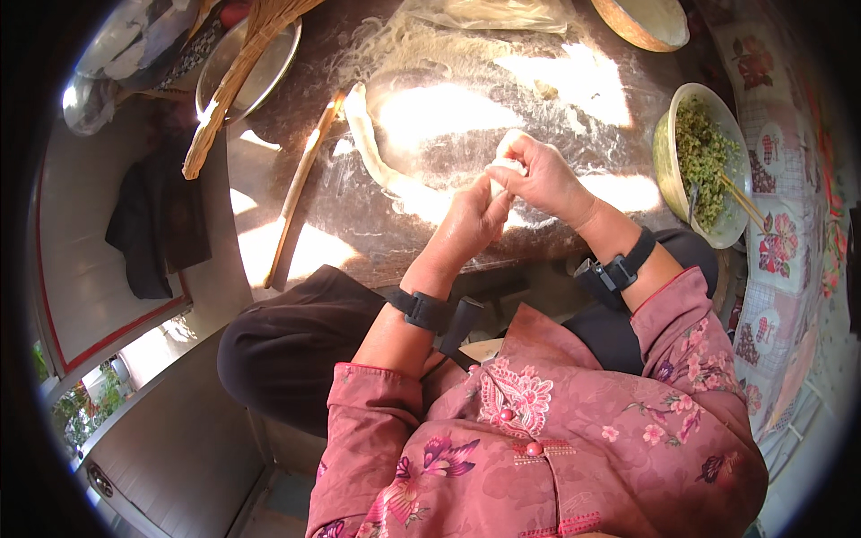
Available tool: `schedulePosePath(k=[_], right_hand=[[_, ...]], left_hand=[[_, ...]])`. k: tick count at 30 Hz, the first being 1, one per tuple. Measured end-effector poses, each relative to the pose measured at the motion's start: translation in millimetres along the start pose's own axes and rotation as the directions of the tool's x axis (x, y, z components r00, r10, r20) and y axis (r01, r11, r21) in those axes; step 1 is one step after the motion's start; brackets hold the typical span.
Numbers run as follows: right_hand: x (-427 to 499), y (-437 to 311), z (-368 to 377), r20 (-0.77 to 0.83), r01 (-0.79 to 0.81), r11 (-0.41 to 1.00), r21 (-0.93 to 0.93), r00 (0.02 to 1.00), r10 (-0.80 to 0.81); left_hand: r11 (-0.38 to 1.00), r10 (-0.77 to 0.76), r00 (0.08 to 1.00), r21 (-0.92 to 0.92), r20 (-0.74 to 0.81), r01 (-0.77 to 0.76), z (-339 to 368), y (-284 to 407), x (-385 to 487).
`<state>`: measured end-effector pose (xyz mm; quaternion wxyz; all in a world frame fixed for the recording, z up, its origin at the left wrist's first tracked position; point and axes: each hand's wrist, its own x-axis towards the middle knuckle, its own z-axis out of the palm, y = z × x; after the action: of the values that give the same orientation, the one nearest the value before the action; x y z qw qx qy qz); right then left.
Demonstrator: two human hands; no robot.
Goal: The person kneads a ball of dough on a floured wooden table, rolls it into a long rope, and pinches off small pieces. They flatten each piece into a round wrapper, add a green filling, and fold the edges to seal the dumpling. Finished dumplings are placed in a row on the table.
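Observation:
Both my hands meet above the near part of a floured wooden table [323,232]. My left hand [476,214] and my right hand [543,173] grip a small piece of pale dough [499,183] between their fingers. Much of that piece is hidden by the fingers. A long, curved rope of dough [366,138] lies on the table to the left of my hands, its near end washed out by bright sunlight. Left of the rope rests a thin wooden rolling pin [306,171], slanting toward me.
At the right stands a bowl [662,151] of chopped green filling [703,155] with chopsticks [743,202] in it. A straw brush [225,101] lies across a metal basin [286,64] at the far left. At the back are a plastic bag [498,15] and another bowl [639,30].

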<state>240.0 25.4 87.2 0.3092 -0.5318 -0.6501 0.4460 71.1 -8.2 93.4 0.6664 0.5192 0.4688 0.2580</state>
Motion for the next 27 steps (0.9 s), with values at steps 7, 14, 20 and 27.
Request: schedulePosePath(k=[7, 14, 20, 27], right_hand=[[16, 12, -30, 0.017, -0.091, 0.929, -0.36, 0.994, 0.104], [-1, -23, -11, 0.335, 0.015, 0.999, -0.029, 0.942, -0.005], [-4, -8, -4, 0.124, 0.046, 0.999, 0.011, 0.991, -0.047], [21, 23, -16, -0.001, 0.359, 0.698, -0.619, 0.889, -0.458]], left_hand=[[0.981, 0.193, 0.981, -0.025, 0.026, -0.192, 1, -11, -3], [0.982, 0.177, 0.984, 0.059, 0.028, -0.179, -11, -16, 13], [0.999, -0.032, 0.999, -0.02, -0.044, 0.031, -9, -8, 5], [0.935, 0.298, 0.953, 0.188, 0.05, -0.302, 11, -7, -8]])
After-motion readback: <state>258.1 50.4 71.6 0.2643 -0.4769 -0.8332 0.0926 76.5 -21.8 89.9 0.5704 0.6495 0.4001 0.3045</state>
